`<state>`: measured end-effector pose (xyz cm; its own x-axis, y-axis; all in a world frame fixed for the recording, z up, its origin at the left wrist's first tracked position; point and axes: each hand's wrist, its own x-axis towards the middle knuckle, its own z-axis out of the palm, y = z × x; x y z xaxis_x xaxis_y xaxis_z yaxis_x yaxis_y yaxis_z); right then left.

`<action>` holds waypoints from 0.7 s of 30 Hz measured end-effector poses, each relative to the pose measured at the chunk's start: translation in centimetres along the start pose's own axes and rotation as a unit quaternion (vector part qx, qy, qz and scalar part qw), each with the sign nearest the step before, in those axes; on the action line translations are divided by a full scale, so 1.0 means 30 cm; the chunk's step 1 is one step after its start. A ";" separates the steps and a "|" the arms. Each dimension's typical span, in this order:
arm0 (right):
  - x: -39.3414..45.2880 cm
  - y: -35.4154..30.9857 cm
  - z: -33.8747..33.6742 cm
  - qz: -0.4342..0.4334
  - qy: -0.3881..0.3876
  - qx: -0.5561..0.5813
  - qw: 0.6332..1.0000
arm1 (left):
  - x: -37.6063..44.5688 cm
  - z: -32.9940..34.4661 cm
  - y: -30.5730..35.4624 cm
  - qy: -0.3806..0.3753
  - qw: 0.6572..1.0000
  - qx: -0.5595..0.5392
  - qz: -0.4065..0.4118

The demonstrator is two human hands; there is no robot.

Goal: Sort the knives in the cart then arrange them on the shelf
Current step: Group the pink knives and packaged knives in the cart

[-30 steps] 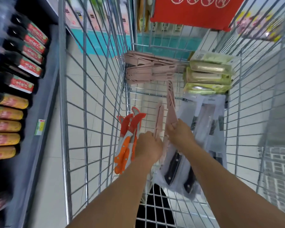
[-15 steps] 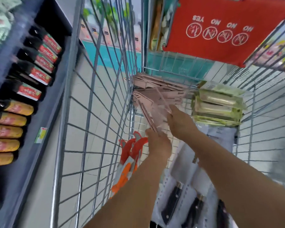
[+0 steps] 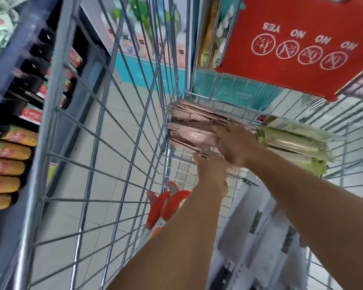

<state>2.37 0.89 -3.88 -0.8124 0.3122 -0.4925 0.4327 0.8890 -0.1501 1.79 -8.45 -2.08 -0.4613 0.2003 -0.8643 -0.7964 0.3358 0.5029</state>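
Both hands reach to the far end of the wire cart, at the centre of the frame, where a stack of pink packaged knives lies against the cart's far left corner. The right hand lies palm down on the stack's near right end, fingers spread fairly straight over the packs. The left hand sits just below it at the stack's lower edge; its fingers are hidden under the right hand and the packs, so I cannot tell whether its grip is wide or holding a pack. Right of the stack, touching it, lie green packaged knives. Orange-handled knives stand against the cart's left wall at lower centre. Black-handled knives in clear white packs lie at lower right. A red child-seat flap with NO and YES symbols hangs at upper right. Bottles line the shelf at left.
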 end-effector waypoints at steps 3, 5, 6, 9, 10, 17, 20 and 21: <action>0.015 0.000 0.009 -0.012 -0.008 0.023 1.000 | 0.029 -0.022 -0.032 0.040 0.991 0.097 0.081; 0.004 -0.006 0.024 -0.025 -0.007 0.025 0.999 | 0.030 -0.039 -0.060 0.035 0.972 0.196 0.125; -0.006 -0.009 0.035 -0.031 -0.010 0.021 0.999 | 0.015 -0.058 -0.066 0.029 0.952 0.263 0.153; -0.033 -0.018 0.081 -0.029 -0.024 -0.003 0.999 | 0.022 -0.112 -0.109 0.037 0.827 0.523 0.204; -0.038 -0.019 0.094 -0.021 -0.029 -0.008 0.999 | 0.029 -0.126 -0.115 0.036 0.798 0.568 0.200; -0.087 -0.040 0.137 0.017 -0.031 -0.009 0.999 | 0.015 -0.171 -0.100 0.019 0.753 0.635 0.172; -0.122 -0.058 0.126 0.039 -0.021 0.000 0.999 | 0.008 -0.191 -0.095 0.012 0.735 0.651 0.190; -0.139 -0.066 0.120 0.046 -0.015 0.004 0.999 | 0.000 -0.198 -0.095 0.011 0.728 0.655 0.199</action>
<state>6.31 -3.37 -4.60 -0.7569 0.3822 -0.5301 0.5080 0.8544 -0.1093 1.74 -14.87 -3.53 -0.5714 0.5123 -0.6412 0.4533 0.8483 0.2738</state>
